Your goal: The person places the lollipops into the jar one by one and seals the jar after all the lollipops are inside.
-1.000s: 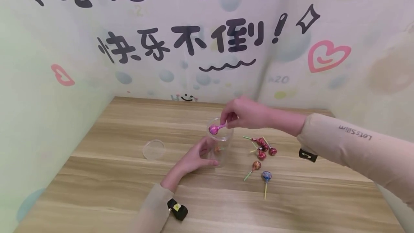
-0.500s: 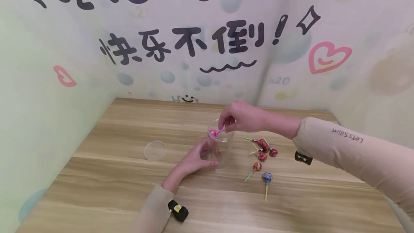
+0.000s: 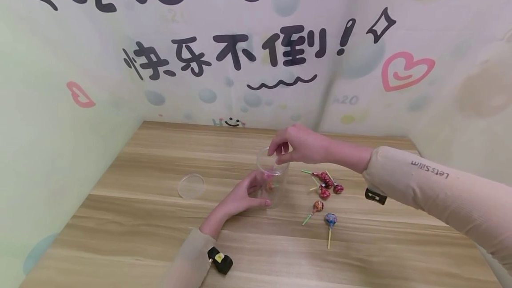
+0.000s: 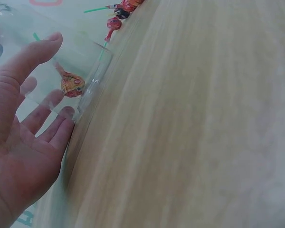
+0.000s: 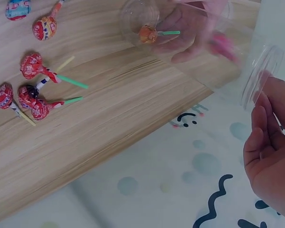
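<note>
Pink lollipop (image 5: 222, 46) is inside the clear cup (image 3: 281, 192), a bit blurry and apart from the right hand (image 3: 298, 145), whose loosely bent fingers hold nothing at the rim. The left hand (image 3: 245, 197) has its fingers curled round the cup, which imo is right: light grip, cup upright on the worktop (image 3: 140, 234). I'd lift the right fingers straight up so they don't knock the rim.

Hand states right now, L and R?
Left hand: closed around the clear jar.
Right hand: open, fingers loosely bent at the jar's rim, nothing held.
</note>
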Motion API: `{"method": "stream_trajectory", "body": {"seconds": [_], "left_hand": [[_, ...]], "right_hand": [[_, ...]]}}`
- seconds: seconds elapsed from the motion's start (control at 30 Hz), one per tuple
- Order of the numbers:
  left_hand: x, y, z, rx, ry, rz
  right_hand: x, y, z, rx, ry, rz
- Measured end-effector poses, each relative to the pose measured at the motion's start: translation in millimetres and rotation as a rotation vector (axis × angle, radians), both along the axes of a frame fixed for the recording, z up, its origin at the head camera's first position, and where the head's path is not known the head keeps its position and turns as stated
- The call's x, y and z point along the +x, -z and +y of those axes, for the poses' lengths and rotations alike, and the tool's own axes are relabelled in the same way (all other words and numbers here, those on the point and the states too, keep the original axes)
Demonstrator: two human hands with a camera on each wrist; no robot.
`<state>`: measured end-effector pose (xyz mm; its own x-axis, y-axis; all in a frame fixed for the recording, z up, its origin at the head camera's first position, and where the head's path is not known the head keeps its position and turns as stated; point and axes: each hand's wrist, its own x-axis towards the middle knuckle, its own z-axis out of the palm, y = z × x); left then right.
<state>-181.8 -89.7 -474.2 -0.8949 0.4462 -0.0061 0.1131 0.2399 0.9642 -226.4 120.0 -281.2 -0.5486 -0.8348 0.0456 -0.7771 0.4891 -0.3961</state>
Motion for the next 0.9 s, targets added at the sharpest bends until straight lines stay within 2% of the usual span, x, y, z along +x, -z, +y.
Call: {"method": "stream_trajectory", "body": {"seconds": [0.3,0.67,0.9], "left_hand": [[0.8,-1.1,0,0.007,0.002,-0.016],[1.5,-2.2,-2,0.020,0.017,-0.026],[1.0,-1.0,-2,-0.011,0.039,-0.021]], "right_hand": [[-1.2,4.1,8,-0.068,0.051,0.060],[0.4,2.4,17,-0.166,0.093,0.071],[-1.0,5.6,25,-0.210,0.124,0.085]]}}
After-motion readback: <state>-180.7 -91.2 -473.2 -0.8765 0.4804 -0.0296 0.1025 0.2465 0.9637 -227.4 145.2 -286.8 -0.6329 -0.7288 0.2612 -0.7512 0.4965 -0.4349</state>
